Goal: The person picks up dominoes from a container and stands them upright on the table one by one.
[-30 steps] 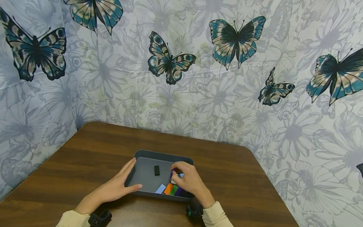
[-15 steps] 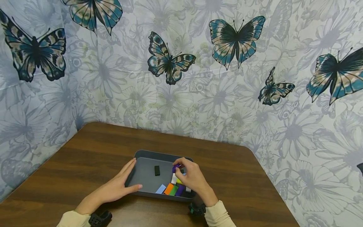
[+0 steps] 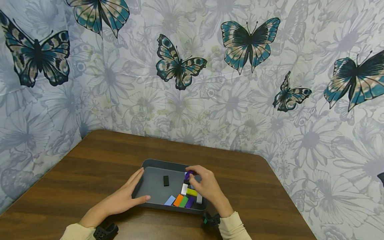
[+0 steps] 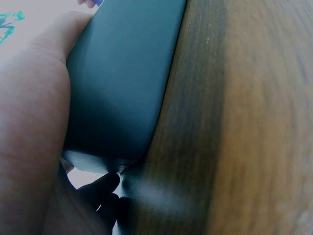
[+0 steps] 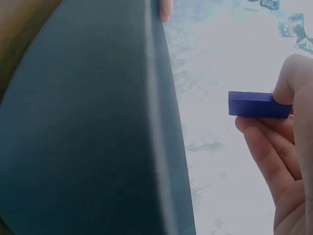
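A grey tray [image 3: 153, 186] lies on the table with several small coloured blocks inside. My right hand [image 3: 207, 185] pinches a purple block [image 5: 258, 104] between thumb and fingers, over the tray's far right part. Below it lie a white block [image 3: 184, 189], a yellow block [image 3: 192, 192] and a grey-white block [image 3: 199, 199]. Along the near wall sit light blue [image 3: 170, 200], orange [image 3: 178, 200], green [image 3: 183, 202] and purple blocks. A black block [image 3: 166, 181] lies apart near the tray's middle. My left hand [image 3: 123, 198], fingers extended, rests against the tray's left end.
The brown wooden table [image 3: 120, 153] extends around the tray on all sides. Behind it hangs a wall covering [image 3: 234, 110] with flowers and butterflies. A dark wrist strap [image 3: 106, 231] sits at the left wrist, and another at the right.
My right hand has shifted rightward and slightly back with the purple block, uncovering the white, yellow and grey-white blocks. The left hand stays in place on the tray.
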{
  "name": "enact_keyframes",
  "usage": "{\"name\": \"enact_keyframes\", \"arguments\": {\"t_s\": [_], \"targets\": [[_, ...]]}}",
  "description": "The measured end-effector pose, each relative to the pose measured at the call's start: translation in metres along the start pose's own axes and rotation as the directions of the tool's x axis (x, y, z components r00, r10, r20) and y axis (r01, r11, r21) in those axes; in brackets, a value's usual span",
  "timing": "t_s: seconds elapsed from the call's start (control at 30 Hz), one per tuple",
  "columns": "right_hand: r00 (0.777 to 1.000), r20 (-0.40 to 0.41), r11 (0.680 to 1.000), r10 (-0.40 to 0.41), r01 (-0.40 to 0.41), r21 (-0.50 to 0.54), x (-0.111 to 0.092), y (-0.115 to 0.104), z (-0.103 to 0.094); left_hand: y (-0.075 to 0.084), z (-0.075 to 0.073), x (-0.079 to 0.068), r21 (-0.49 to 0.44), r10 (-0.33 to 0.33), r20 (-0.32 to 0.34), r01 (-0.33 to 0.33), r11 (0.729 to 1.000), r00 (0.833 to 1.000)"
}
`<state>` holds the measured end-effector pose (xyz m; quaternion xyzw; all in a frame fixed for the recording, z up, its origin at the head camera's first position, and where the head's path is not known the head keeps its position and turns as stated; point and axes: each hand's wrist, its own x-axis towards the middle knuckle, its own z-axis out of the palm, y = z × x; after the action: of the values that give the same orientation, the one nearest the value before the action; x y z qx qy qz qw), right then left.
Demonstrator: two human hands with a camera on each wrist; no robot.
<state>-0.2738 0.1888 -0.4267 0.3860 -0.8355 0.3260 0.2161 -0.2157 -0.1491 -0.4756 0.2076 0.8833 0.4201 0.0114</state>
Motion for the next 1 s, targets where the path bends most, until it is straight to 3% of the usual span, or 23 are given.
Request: {"name": "enact_keyframes", "arguments": {"t_s": [0.37, 1.0], "targets": [[0.998, 0.003, 0.995, 0.059, -0.059, 0.079, 0.001, 0.003, -0.006, 0.001, 0.0, 0.0, 0.006, 0.002, -0.002, -0.002, 1.0, 1.0], [0.998, -0.063, 1.0, -0.013, 0.012, -0.021, 0.0, 0.011, -0.015, -0.002, 0.001, 0.0, 0.015, 0.005, -0.005, -0.005, 1.0, 1.0]]}}
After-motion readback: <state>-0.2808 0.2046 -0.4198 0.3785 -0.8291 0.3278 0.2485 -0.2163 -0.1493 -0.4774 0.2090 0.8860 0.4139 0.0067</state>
